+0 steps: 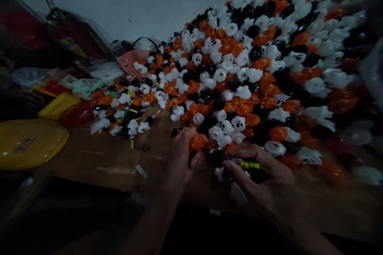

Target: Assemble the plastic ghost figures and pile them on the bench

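My left hand (pixel 184 153) is closed around a small glossy orange plastic piece (pixel 197 142), which looks like a pumpkin top. Between the thumb and fingers of my right hand (pixel 263 177) is a slim tube (pixel 243 163), purple-patterned at one end and yellow-green at the other. A black piece (pixel 217 156) sits at the purple end; whether it is joined to the tube I cannot tell. Just beyond both hands spreads a large heap of white ghost pieces (pixel 238 123), orange pieces (pixel 278 133) and black pieces (pixel 220 102).
Left of the heap lies a smaller pile of ghost, orange and black pieces with coloured tubes (pixel 132 142). An orange basket (pixel 127 61) tips toward the heap. A yellow stool top (pixel 32 143) stands at the left, by the edge of the brown table (pixel 98 163). A pale wall (pixel 143 4) rises behind.
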A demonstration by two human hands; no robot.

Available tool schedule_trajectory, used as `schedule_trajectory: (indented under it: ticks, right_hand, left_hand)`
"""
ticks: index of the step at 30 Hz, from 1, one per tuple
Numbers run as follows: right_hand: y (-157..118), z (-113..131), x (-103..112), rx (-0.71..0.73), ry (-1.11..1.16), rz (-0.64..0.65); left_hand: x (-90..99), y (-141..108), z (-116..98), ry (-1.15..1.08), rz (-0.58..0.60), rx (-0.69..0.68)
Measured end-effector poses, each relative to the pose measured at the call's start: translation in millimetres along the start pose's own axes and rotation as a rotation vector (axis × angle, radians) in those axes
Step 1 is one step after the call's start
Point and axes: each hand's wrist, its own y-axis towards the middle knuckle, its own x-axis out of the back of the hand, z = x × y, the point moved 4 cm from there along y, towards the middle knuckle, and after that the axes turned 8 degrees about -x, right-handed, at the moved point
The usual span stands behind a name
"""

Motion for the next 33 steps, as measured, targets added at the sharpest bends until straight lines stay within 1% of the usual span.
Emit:
schedule_trajectory:
  ticks: [3, 5, 7, 8, 12, 13, 15, 17, 19, 20, 22, 25, 27, 29, 33]
  right_hand:
    - [-3.9, -5.5, 0.7, 0.03, 0.008, -0.028]
    - [-5.4, -9.1, 0.3, 0.076, 0.019, -0.011]
    - [-6.1, -11.1, -0.3, 0.123, 0.022, 0.019]
    - [-6.2, -11.9, 0.0, 0.132, 0.023, 0.028]
    - [-6.4, -14.1, 5.8, 0.116, 0.022, -0.008]
    - [-6.7, -14.6, 6.4, 0.119, 0.023, -0.002]
    - [-7.6, -16.7, 4.3, 0.122, 0.027, 0.058]
    - [-8.9, -19.9, 1.4, 0.113, 0.026, 0.099]
    - [-10.6, -21.8, -0.2, 0.112, 0.015, 0.102]
    - [-11.8, -21.2, -0.7, 0.127, 0.01, 0.103]
    - [-14.6, -17.6, -1.9, 0.176, -0.005, 0.115]
    - [-18.9, -11.7, -5.4, 0.248, -0.07, 0.125]
    - [-20.6, -10.5, -9.5, 0.288, -0.154, 0.102]
    - [-20.5, -12.1, -15.0, 0.307, -0.208, 0.093]
    - [-14.1, -17.8, -19.9, 0.284, -0.115, 0.074]
  left_hand:
    - [-14.1, -4.9, 10.5, -0.178, -0.022, 0.107]
    - [-18.8, -7.4, 15.1, -0.222, -0.028, 0.13]
    - [-20.7, -9.4, 18.6, -0.21, -0.017, 0.124]
    - [-20.4, -10.0, 20.0, -0.192, -0.014, 0.113]
    - [-15.9, -10.5, 25.4, -0.111, -0.024, 0.078]
    - [-15.3, -10.7, 26.9, -0.096, -0.026, 0.079]
    - [-15.4, -12.0, 29.3, -0.054, -0.038, 0.07]
    - [-15.9, -13.7, 28.7, 0.055, -0.067, -0.009]
    - [-17.8, -15.7, 26.0, 0.209, -0.08, -0.141]
    - [-19.0, -16.9, 25.1, 0.274, -0.086, -0.197]
    - [-22.0, -19.5, 25.8, 0.328, -0.09, -0.25]
    - [-27.4, -24.4, 25.2, 0.38, -0.11, -0.282]
    - [-31.6, -26.5, 20.4, 0.448, -0.115, -0.312]
    - [-33.4, -25.6, 14.9, 0.464, -0.124, -0.303]
    - [-30.4, -22.5, 11.8, 0.357, -0.119, -0.224]
